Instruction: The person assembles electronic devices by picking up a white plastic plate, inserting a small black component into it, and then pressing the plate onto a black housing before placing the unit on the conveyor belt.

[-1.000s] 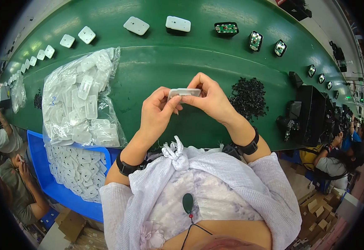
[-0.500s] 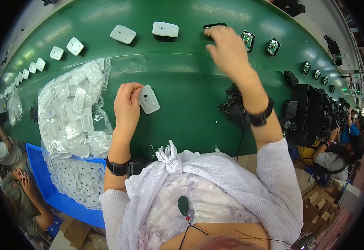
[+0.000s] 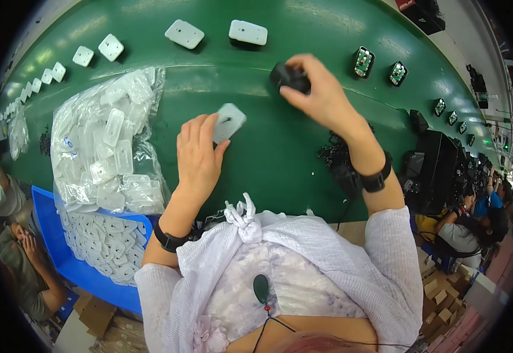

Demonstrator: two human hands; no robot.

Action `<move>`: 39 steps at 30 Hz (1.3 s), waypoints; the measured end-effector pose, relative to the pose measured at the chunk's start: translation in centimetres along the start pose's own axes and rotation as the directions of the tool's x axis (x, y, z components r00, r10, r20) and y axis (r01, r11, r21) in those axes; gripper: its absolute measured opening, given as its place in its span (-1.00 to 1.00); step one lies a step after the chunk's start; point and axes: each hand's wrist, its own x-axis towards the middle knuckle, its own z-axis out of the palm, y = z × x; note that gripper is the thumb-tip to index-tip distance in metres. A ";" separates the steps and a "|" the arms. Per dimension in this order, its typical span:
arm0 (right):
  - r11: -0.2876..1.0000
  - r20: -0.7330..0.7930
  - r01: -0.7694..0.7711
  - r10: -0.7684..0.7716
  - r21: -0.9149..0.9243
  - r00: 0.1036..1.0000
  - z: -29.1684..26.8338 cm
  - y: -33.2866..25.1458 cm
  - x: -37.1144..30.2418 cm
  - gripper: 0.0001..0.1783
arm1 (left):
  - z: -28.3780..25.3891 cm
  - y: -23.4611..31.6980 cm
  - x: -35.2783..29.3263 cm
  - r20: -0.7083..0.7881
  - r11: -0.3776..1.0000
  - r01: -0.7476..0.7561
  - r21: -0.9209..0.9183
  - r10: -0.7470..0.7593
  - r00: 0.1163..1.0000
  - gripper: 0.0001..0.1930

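My left hand grips a translucent white plastic cover by its lower left edge, tilted above the green table. A small dark keyhole-shaped mark shows on the cover. Over the table to the right, my right hand is closed on a black plastic housing; the inside of the housing does not show. Several black housings with green circuit boards stand in a line at the far right. White-covered units form another line at the far left.
A clear bag of white covers lies at left, above a blue bin of more covers. Small black parts are piled near my right forearm. Black boxes stand further right. Other people sit at both sides.
My right hand has picked the black housing out of the far line and brought it nearer. My left hand has lifted the white cover and moved slightly right.
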 end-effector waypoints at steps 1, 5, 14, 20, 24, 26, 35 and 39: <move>0.996 0.005 0.034 -0.034 -0.088 0.999 0.4 -0.3 -1.1 -0.49 | 0.0 0.1 0.2 0.012 0.998 -0.035 -0.043 0.035 0.999 -0.45; 0.941 -0.092 0.200 -0.232 -0.273 0.968 1.6 0.3 -2.7 -0.50 | 0.3 0.3 0.3 0.034 0.996 -0.072 -0.052 0.074 0.997 -0.48; 0.996 -0.098 -0.032 0.024 -0.079 0.995 0.8 1.7 -2.4 -0.65 | 0.6 0.2 -0.2 -0.027 0.994 -0.078 -0.082 0.076 0.997 -0.52; 0.943 -0.064 0.167 -0.193 -0.287 0.979 0.6 0.4 -3.6 -0.62 | 0.8 -0.1 -0.5 -0.059 0.993 -0.076 -0.092 0.071 0.996 -0.53; 0.944 -0.027 0.131 -0.146 -0.302 0.989 0.6 -1.4 -4.1 -0.54 | 0.7 -0.2 -0.4 -0.059 0.991 -0.078 -0.111 0.072 0.996 -0.51; 0.964 -0.014 0.236 -0.239 -0.127 0.971 2.0 -3.3 -4.3 -0.54 | 0.8 -0.4 -0.5 -0.052 0.991 -0.073 -0.115 0.068 0.996 -0.50; 0.919 0.125 0.355 -0.337 -0.173 0.933 5.8 -5.6 -4.1 -0.56 | 0.5 -1.3 -1.5 -0.075 0.939 -0.024 -0.343 -0.002 0.997 -0.52; 0.890 0.074 0.368 -0.362 -0.269 0.929 6.8 -5.6 -4.6 -0.53 | 0.4 -1.3 -1.8 -0.057 0.985 -0.063 -0.159 0.054 0.997 -0.52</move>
